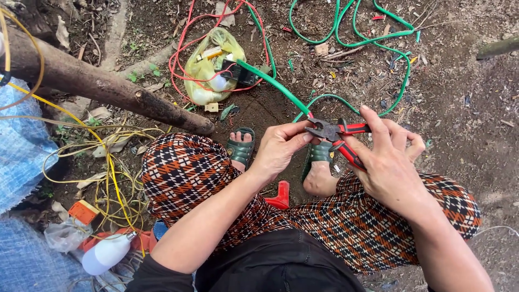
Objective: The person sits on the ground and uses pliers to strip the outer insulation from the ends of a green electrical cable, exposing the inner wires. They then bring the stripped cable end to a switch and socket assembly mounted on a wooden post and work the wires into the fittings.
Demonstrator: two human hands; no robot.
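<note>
**Pliers on a green cable, centre frame**

At lower left lies a white bulb [105, 253] among yellow wire [111, 173]. At centre, the left hand [278, 147] pinches the green cable [273, 82], which runs toward the upper left to a yellow bag [208, 67]. Just right, the right hand [386, 159] grips red-handled pliers [338, 135], jaws touching the cable's end between both hands.

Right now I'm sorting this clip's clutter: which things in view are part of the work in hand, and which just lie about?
In hand:
- left hand pinching the green cable
- right hand holding the red-handled pliers, its head at the cable's end

Lying about:
- yellow wire tangled on the ground
- yellow plastic bag amid red wire
- white bulb
- log
- red plastic piece
</note>
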